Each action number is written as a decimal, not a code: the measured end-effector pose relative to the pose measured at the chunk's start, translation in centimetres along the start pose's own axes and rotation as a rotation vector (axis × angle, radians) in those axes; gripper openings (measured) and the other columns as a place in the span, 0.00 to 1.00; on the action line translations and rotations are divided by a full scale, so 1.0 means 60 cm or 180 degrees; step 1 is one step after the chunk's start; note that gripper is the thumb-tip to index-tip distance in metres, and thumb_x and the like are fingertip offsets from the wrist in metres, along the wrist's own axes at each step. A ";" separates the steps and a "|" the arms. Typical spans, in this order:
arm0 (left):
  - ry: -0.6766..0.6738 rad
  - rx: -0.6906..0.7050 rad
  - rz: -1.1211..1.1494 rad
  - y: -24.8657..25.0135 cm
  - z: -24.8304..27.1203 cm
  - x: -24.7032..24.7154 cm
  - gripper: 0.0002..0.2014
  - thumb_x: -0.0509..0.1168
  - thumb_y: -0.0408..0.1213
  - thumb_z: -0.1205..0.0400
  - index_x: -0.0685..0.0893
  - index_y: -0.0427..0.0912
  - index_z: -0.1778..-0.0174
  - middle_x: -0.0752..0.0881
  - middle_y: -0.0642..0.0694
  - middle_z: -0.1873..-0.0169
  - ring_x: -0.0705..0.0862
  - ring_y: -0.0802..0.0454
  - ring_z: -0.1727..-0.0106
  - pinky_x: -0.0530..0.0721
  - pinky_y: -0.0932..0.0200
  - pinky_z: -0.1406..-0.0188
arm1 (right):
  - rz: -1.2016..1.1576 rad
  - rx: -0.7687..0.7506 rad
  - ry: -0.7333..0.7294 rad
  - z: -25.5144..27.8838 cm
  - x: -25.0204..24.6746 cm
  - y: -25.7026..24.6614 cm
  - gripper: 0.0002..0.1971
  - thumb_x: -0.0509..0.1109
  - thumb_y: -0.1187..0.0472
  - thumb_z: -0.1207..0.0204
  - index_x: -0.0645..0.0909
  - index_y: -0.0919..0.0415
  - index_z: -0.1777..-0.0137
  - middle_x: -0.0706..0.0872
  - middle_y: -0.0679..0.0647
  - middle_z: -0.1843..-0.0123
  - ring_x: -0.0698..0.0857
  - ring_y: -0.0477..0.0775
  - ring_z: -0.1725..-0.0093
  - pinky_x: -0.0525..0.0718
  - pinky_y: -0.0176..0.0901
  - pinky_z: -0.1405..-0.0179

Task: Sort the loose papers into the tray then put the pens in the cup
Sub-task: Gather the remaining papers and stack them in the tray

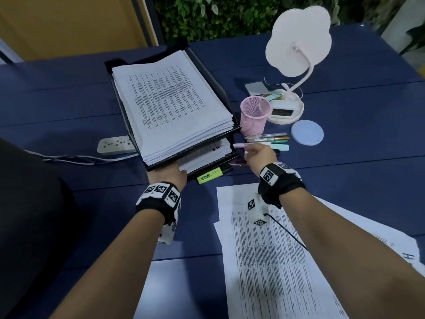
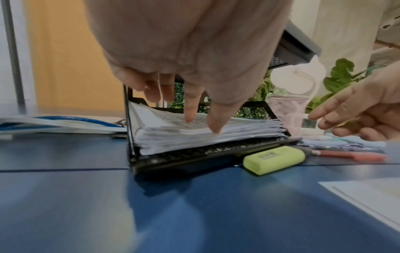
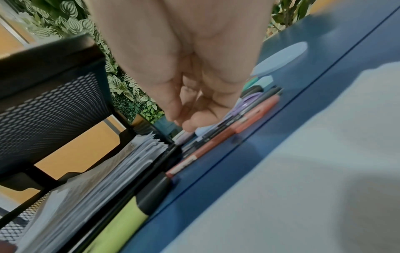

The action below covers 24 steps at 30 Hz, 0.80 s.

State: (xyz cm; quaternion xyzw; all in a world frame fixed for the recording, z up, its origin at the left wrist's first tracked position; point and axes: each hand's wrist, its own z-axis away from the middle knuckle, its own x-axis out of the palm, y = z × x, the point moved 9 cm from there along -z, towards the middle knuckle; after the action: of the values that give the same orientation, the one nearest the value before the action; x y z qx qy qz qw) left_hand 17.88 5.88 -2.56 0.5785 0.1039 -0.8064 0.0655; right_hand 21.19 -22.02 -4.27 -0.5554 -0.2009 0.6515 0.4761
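Bare skin and black wristbands filled my view as I worked. My left hand (image 1: 169, 174) sat at the tray's (image 1: 208, 62) near corner, fingers (image 2: 214, 118) straight and spread over the lower paper stack (image 2: 194, 135), gripping nothing. My right hand (image 1: 261, 155) reached to the pens (image 1: 268, 138) just right of the tray; its fingers were curled near a pale pen (image 1: 239, 146), but I could not tell whether they actually held it.

The tray was a black mesh two-tier one, and its upper tier carried a thick pile of printed sheets (image 1: 170, 104). A green highlighter (image 1: 210, 176) lay against its front edge, with a red pen (image 3: 220, 137) beside it on the blue table (image 1: 69, 107). The pink mesh cup (image 1: 254, 115) stood upright just behind the pens. Loose papers (image 1: 276, 256) lay on the table under my right forearm, well apart from the tray.

Further out stood a white lamp (image 1: 299, 40), with a round blue coaster (image 1: 307, 133) near its base and a power strip (image 1: 115, 146) left of the tray.
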 end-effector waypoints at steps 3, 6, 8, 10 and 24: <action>0.0592 0.0479 0.0557 0.043 0.031 -0.020 0.16 0.62 0.48 0.18 0.83 0.44 0.39 0.85 0.40 0.43 0.81 0.40 0.40 0.78 0.50 0.40 | 0.0056 0.0079 0.0006 0.028 -0.035 0.041 0.11 0.68 0.67 0.24 0.87 0.58 0.45 0.88 0.58 0.47 0.85 0.56 0.49 0.75 0.32 0.52; 0.0648 0.0937 0.1087 0.088 0.058 -0.012 0.13 0.66 0.43 0.20 0.84 0.40 0.44 0.81 0.38 0.44 0.79 0.38 0.42 0.80 0.50 0.46 | 0.0113 0.0169 0.0027 0.051 -0.069 0.081 0.11 0.69 0.67 0.24 0.87 0.58 0.45 0.89 0.58 0.46 0.86 0.57 0.45 0.76 0.33 0.48; 0.0350 0.1135 0.1222 0.116 0.072 0.009 0.16 0.66 0.46 0.20 0.83 0.41 0.42 0.79 0.39 0.42 0.78 0.39 0.40 0.79 0.51 0.44 | 0.0199 0.0248 0.0080 0.066 -0.094 0.107 0.10 0.69 0.66 0.24 0.87 0.57 0.45 0.89 0.56 0.47 0.86 0.56 0.45 0.76 0.32 0.49; -0.0091 0.1176 0.1176 0.137 0.087 0.039 0.22 0.67 0.50 0.21 0.79 0.44 0.34 0.75 0.42 0.36 0.74 0.41 0.34 0.77 0.49 0.37 | 0.0298 0.0346 0.0144 0.080 -0.119 0.131 0.11 0.69 0.65 0.24 0.87 0.57 0.45 0.88 0.56 0.46 0.85 0.56 0.45 0.75 0.33 0.49; -0.0820 0.0820 0.0617 0.188 0.141 0.102 0.43 0.79 0.45 0.33 0.67 0.38 0.26 0.66 0.37 0.31 0.68 0.38 0.28 0.76 0.48 0.33 | 0.0993 0.0779 -0.0322 0.129 -0.157 0.221 0.23 0.76 0.60 0.29 0.79 0.59 0.34 0.83 0.56 0.35 0.82 0.58 0.37 0.81 0.41 0.41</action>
State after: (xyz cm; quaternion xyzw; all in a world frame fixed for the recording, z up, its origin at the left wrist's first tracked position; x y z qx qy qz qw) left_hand 10.67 -7.00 -6.78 0.4815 -0.0655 -0.8702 0.0809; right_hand 8.16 -34.06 -7.43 -0.4843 -0.0554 0.7640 0.4227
